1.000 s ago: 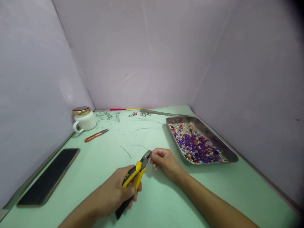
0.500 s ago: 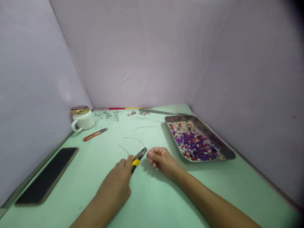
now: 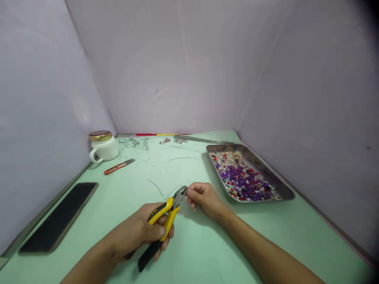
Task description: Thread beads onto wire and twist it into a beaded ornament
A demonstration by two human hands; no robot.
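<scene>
My left hand [image 3: 148, 228] is wrapped round a pair of pliers [image 3: 164, 219] with yellow and black handles. The handles are spread apart, and the metal jaws point up and right. Right at the jaw tips, my right hand [image 3: 203, 199] is closed in a pinch of thumb and forefinger. A thin wire [image 3: 173, 191] curves behind the jaws towards those fingertips; the pinched end is too small to see clearly. Another short wire [image 3: 156, 187] lies on the table left of the jaws.
On the right stands a metal tray [image 3: 280, 185] of mixed beads [image 3: 242, 177]. At left are orange thread snips [image 3: 118, 167], a phone [image 3: 59, 219] and a lidded white mug [image 3: 105, 149]. Wire scraps [image 3: 134, 143], beaded pieces [image 3: 180, 141] and long wires [image 3: 204, 139] lie along the back.
My left hand has rolled over, so the pliers now show both handles, spread apart. The wire at the jaws has swung lower. My right hand stays pinched in nearly the same place.
</scene>
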